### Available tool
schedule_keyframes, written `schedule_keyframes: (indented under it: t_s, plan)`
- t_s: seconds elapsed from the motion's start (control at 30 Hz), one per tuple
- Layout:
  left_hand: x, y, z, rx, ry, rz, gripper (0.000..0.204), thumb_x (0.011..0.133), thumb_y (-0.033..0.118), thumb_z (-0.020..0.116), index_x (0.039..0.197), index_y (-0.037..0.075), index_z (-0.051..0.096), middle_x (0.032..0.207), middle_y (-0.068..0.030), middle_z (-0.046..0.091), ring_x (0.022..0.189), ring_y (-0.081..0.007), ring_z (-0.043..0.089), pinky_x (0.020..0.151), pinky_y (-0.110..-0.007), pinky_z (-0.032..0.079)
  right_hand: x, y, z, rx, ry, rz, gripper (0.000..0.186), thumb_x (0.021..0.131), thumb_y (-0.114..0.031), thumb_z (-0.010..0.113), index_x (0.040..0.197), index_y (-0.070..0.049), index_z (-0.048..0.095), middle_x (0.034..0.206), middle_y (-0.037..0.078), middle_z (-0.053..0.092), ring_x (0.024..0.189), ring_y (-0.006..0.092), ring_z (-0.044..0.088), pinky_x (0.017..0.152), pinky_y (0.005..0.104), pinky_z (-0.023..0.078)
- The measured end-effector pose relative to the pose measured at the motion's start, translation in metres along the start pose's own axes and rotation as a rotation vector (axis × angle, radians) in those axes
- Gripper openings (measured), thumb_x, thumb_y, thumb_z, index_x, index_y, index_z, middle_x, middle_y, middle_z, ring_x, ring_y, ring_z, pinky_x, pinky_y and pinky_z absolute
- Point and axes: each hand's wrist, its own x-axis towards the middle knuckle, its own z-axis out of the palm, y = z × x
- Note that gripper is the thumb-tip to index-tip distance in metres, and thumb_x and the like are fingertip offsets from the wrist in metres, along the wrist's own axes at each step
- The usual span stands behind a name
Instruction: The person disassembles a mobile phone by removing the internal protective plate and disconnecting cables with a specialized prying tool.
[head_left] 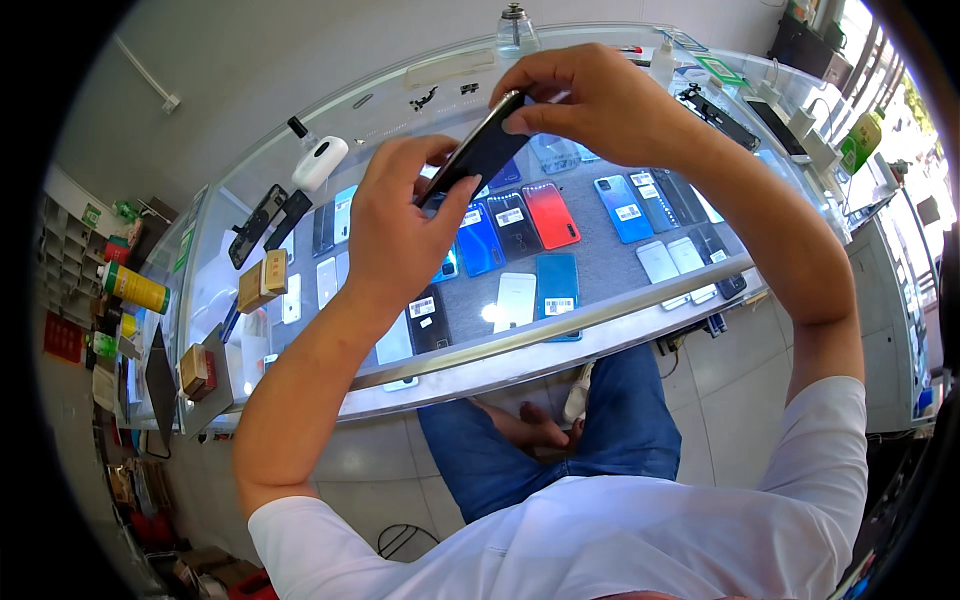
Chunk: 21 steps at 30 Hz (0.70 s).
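Note:
A dark smartphone (pixel 478 148) is held up at a slant over the glass display counter (pixel 600 296). My left hand (pixel 398 208) grips its lower end, with the thumb along the side. My right hand (pixel 585 105) pinches the upper end between thumb and fingers. Beneath the glass lie several phones, among them a red one (pixel 548 215), a blue one (pixel 483 240) and a teal one (pixel 557 285), several with white labels. Part of the held phone is hidden behind my fingers.
Left on the counter are a white device (pixel 318 163), black parts (pixel 255 228), small boxes (pixel 262 282) and a yellow can (pixel 135 287). Behind are a glass jar (pixel 516 35) and white bottle (pixel 662 62); rightward, black parts (pixel 718 117) and a green bottle (pixel 862 140).

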Motion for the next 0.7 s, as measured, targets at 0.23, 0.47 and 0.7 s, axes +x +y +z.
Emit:
schedule_keyframes:
  t_s: [0.23,0.47,0.7]
  plan:
    - [0.004,0.005,-0.005,-0.484,-0.268,-0.352,0.055,0.104,0.039,0.062,0.150,0.010,0.055,0.124,-0.0108,0.067,0.096,-0.0157,0.067,0.082,-0.029,0.054,0.005,-0.019,0.015,-0.007,0.045,-0.195,0.025,0.097,-0.010,0.071,0.120,-0.012,0.079,0.110,0.012,0.079,0.094,0.0283,0.076,0.090,0.0355,0.060]
    - [0.000,0.000,-0.001,-0.898,-0.482,-0.457,0.068,0.107,0.069,0.039,0.142,0.012,0.056,0.119,-0.0047,0.065,0.109,-0.0104,0.060,0.092,-0.028,0.051,0.000,-0.015,0.026,0.130,0.085,-0.280,0.032,0.097,-0.014,0.070,0.129,-0.013,0.075,0.120,0.011,0.077,0.103,0.0270,0.073,0.095,0.0378,0.057]
    - [0.003,0.005,0.010,-0.758,-0.289,-0.277,0.079,0.102,0.075,0.045,0.147,0.010,0.047,0.113,-0.0066,0.056,0.102,-0.0132,0.055,0.092,-0.030,0.045,-0.012,-0.020,0.033,0.054,0.237,-0.296,0.043,0.091,-0.013,0.064,0.134,-0.007,0.070,0.131,0.017,0.070,0.118,0.0330,0.070,0.108,0.0412,0.055]
